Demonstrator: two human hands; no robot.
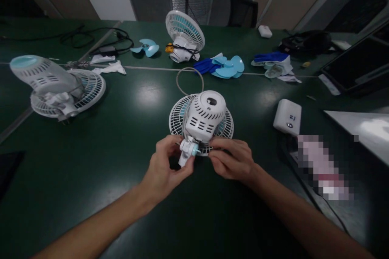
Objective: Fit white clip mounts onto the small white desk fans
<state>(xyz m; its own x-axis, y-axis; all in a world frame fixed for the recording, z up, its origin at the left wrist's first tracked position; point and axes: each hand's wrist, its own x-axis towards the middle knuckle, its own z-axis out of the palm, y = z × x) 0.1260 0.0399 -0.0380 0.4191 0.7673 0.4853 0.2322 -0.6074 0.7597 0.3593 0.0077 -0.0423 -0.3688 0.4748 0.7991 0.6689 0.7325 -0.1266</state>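
Note:
A small white clip fan (205,117) lies face down on the green table in front of me, its motor housing pointing up and light-blue blades showing through the grille (176,116). At its near side, my left hand (167,162) is closed with thumb and fingers around the white clip (186,147), which has a light-blue knob (195,149). On the other side, my right hand (232,158) pinches the near right edge of the grille; whether something small is also between those fingertips, I cannot make out. A pale cable (177,79) loops behind the fan.
Another white fan (54,85) lies face down at the left. A third fan (185,36) stands at the back, near loose blue blades (229,66) and blue gloves (270,56). To the right are a white box (287,116) and a dark monitor (358,60).

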